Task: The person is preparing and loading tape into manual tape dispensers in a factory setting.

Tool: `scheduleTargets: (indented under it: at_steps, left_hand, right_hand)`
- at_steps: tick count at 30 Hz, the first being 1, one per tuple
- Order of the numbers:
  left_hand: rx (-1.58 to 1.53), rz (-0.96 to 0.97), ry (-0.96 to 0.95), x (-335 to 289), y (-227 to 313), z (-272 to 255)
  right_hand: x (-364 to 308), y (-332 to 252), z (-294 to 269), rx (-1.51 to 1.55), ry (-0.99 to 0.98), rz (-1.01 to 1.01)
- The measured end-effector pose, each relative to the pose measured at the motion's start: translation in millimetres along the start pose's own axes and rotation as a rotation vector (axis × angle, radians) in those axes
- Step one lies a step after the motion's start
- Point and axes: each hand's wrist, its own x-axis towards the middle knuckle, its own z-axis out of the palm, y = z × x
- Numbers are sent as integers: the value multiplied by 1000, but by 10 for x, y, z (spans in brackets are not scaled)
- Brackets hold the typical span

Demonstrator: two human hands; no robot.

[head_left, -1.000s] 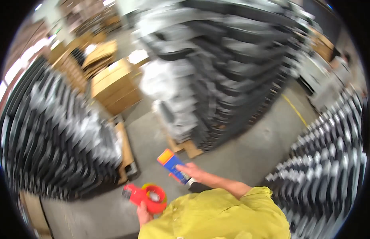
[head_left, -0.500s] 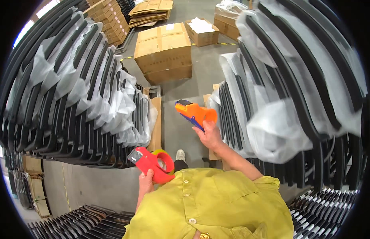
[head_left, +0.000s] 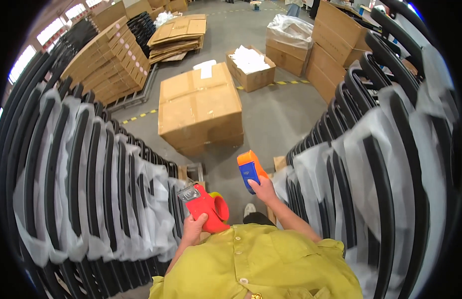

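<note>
We see rows of partly wrapped black frames (head_left: 89, 184) at left and right, and a large carton (head_left: 198, 112) farther off. Near us, our left hand (head_left: 193, 230) grips a red tape dispenser (head_left: 204, 208); slightly farther right, our right hand (head_left: 264, 190) grips a blue-and-orange dispenser (head_left: 249, 172).

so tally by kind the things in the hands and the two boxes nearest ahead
Red tape dispenser, in the left hand: 1
Blue-and-orange hand tool, in the right hand: 1
Large closed carton: 1
Open box with white contents: 1
Total: 4
</note>
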Motion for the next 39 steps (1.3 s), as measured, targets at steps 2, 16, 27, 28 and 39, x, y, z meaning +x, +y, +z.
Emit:
scheduleTargets:
  at_steps: [2,16,27,28,39]
  left_hand:
    - [22,-9,14,448,151,72]
    - [430,-22,127,3691,1036,461]
    - [868,146,198,5834,1138,1058]
    - [846,68,254,5947,1014,1020]
    - [642,93,415,6980,1505,2474]
  right_hand:
    - [617,-31,2,208,-48,52]
    - [3920,234,-513,526,96,413]
    - [5184,1249,-1716,378,285,827]
    - [5342,1302,-1822,361,298,865]
    - [7363,1756,-2978,-161,-61,668]
